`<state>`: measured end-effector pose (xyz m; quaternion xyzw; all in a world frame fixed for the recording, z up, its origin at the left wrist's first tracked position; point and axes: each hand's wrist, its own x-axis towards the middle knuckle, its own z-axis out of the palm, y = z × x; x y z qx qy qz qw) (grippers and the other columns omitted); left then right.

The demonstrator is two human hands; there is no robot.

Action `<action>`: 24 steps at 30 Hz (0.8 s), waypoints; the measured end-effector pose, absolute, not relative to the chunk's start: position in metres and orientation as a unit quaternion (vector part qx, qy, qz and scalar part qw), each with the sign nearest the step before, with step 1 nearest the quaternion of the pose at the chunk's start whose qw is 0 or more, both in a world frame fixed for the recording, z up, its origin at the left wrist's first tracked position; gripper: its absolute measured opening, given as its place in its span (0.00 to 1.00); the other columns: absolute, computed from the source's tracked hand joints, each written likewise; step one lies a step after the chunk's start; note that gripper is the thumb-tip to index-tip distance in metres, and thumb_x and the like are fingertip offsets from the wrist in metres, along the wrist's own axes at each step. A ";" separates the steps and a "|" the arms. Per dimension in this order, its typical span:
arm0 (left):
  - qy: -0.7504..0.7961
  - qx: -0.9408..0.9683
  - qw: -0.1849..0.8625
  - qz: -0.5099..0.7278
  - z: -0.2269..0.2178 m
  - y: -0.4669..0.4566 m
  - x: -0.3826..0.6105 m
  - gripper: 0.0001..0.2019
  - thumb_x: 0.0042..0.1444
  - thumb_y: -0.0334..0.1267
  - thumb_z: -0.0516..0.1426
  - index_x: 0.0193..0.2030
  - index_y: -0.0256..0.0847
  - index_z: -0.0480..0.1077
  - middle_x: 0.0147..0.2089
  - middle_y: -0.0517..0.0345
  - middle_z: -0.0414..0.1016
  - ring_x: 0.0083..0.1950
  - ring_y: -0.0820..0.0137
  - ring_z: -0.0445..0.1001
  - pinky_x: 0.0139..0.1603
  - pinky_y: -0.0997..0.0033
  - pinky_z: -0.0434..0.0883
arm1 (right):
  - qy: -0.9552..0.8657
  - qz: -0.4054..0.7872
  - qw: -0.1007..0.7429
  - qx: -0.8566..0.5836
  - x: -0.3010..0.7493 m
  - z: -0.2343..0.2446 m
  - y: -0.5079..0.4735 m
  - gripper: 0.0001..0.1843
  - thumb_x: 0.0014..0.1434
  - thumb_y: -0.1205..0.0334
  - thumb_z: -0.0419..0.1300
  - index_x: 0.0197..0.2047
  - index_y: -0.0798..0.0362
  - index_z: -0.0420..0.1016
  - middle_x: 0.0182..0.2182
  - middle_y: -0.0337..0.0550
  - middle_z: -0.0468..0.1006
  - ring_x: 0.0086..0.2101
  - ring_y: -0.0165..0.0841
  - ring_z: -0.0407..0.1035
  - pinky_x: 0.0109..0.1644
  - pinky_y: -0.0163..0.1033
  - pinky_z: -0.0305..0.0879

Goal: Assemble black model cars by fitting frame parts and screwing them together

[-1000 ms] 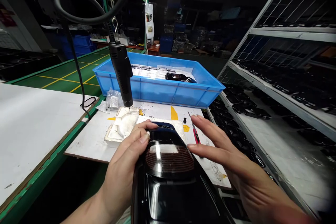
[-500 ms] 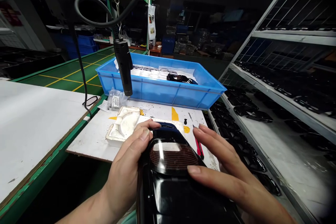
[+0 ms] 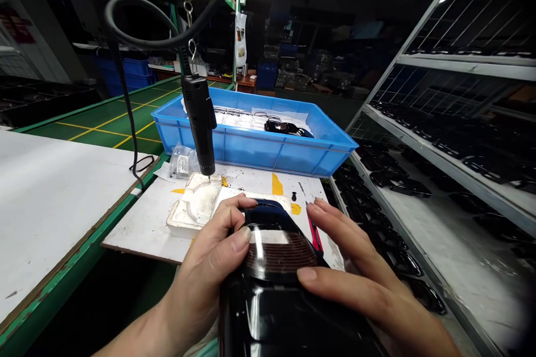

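Observation:
A glossy black plastic housing (image 3: pixel 293 318) with a curved, finely lined, see-through lens panel (image 3: pixel 278 254) fills the near middle of the head view. My left hand (image 3: pixel 209 262) is closed around its left edge. The left thumb presses on the lens's left side, and the other fingers curl round the far corner. My right hand (image 3: pixel 360 273) is open at the right side, fingers stretched and apart. One lower fingertip rests at the lens's near right edge, while the upper fingers hover off the part. The housing's near end runs out of view.
Beyond stands a blue bin (image 3: pixel 259 148) holding frames and a black part. An electric screwdriver (image 3: pixel 199 122) hangs over a white foam block (image 3: pixel 196 206). A red cutter (image 3: pixel 315 234) lies right of the housing. Racks of black parts (image 3: pixel 402 184) line the right.
My left thumb has slid from the housing's left edge onto the lens. My right hand has barely moved. The hanging screwdriver appears lower, its tip now over the foam block.

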<state>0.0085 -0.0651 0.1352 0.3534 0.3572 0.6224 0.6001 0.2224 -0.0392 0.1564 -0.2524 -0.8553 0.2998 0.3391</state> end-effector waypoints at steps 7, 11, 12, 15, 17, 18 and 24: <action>0.368 0.283 0.621 0.632 0.140 -0.064 0.014 0.08 0.58 0.39 0.57 0.31 0.38 0.69 0.58 0.52 0.69 0.44 0.64 0.75 0.39 0.71 0.72 | -0.813 0.331 0.388 -0.282 0.213 0.165 -0.045 0.15 0.68 0.55 0.56 0.55 0.37 0.75 0.67 0.35 0.59 0.66 0.49 0.50 0.71 0.58 0.44; 0.376 0.275 0.619 0.632 0.143 -0.063 0.016 0.09 0.58 0.43 0.58 0.35 0.39 0.73 0.52 0.49 0.75 0.53 0.53 0.75 0.48 0.63 0.73 | -0.765 0.357 0.462 -0.274 0.211 0.157 -0.036 0.15 0.71 0.55 0.49 0.55 0.38 0.74 0.62 0.37 0.67 0.65 0.47 0.53 0.70 0.62 0.45; 0.375 0.275 0.616 0.637 0.144 -0.063 0.016 0.10 0.58 0.44 0.58 0.37 0.40 0.74 0.52 0.49 0.76 0.56 0.52 0.73 0.51 0.61 0.73 | -0.758 0.354 0.471 -0.279 0.210 0.155 -0.035 0.13 0.71 0.55 0.51 0.54 0.39 0.74 0.61 0.37 0.69 0.65 0.47 0.53 0.70 0.62 0.46; 0.361 0.280 0.599 0.657 0.144 -0.063 0.015 0.10 0.58 0.43 0.59 0.42 0.40 0.74 0.54 0.51 0.76 0.64 0.52 0.68 0.59 0.61 0.69 | -0.761 0.318 0.471 -0.313 0.205 0.152 -0.039 0.11 0.70 0.53 0.53 0.50 0.40 0.76 0.62 0.38 0.67 0.65 0.48 0.53 0.70 0.61 0.47; 0.351 0.284 0.600 0.661 0.143 -0.063 0.014 0.10 0.58 0.42 0.59 0.42 0.40 0.74 0.55 0.52 0.75 0.63 0.53 0.68 0.60 0.61 0.68 | -0.770 0.294 0.456 -0.336 0.202 0.154 -0.044 0.13 0.71 0.54 0.51 0.48 0.42 0.76 0.63 0.40 0.65 0.66 0.49 0.51 0.69 0.61 0.50; 0.349 0.285 0.604 0.657 0.142 -0.063 0.013 0.10 0.58 0.42 0.59 0.42 0.39 0.74 0.55 0.51 0.76 0.62 0.53 0.69 0.60 0.62 0.68 | -0.774 0.287 0.448 -0.344 0.201 0.155 -0.046 0.14 0.71 0.54 0.50 0.47 0.43 0.76 0.64 0.41 0.64 0.66 0.49 0.51 0.68 0.61 0.52; 0.356 0.294 0.618 0.637 0.134 -0.060 0.011 0.08 0.58 0.41 0.58 0.35 0.38 0.71 0.56 0.52 0.73 0.49 0.61 0.76 0.48 0.68 0.71 | -0.783 0.296 0.409 -0.363 0.204 0.165 -0.046 0.14 0.70 0.59 0.49 0.47 0.43 0.77 0.63 0.43 0.65 0.65 0.50 0.54 0.64 0.62 0.61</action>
